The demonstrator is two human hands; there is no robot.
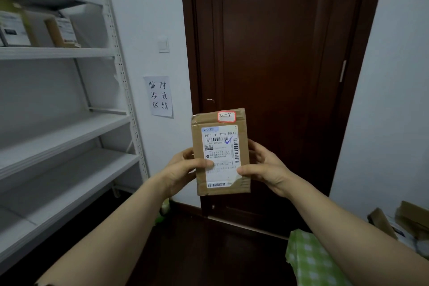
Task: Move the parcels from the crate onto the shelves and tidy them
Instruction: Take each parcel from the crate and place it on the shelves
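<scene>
While upright, parcel point(220, 153) (label outward) between pinching left hand point(182, 173) and right hand point(267, 167)

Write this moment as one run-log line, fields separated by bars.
parcel: held upright | left hand: grips left edge | right hand: grips right edge | status: not yet shelved

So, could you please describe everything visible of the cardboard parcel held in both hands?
The parcel is a small, flat brown cardboard box, held nearly upright in the air before a dark door, its front toward the camera. A white shipping label with barcodes and a blue tick covers most of the front. A red-bordered sticker handwritten 3-1-7 sits near the top. Its edges look creased. The left hand grips its left edge, the right hand its right edge, thumbs on the front.
</scene>
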